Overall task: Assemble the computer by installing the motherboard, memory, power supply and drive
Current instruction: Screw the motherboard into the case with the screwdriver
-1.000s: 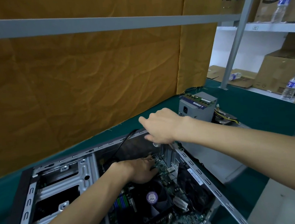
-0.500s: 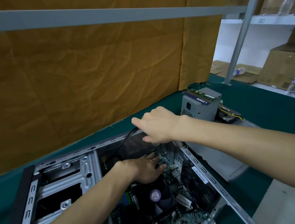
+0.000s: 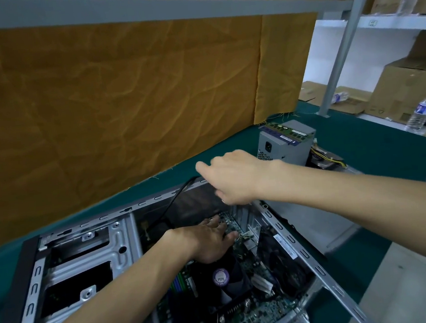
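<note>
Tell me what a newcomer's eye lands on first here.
Two bare arms reach into the open computer case lying on the green table: the left hand rests flat on the motherboard inside, while the right hand is at the case's far corner. Beyond them the grey power supply stands uninstalled, memory sticks lying on top.

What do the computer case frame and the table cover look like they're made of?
Computer case: looks like bare stamped sheet metal, dull silver-grey, with punched slots and pressed ribs along its edges. Table cover: seems to be dark green cloth or felt, matte, with no glare; its exact fabric can't be told from here.
</note>
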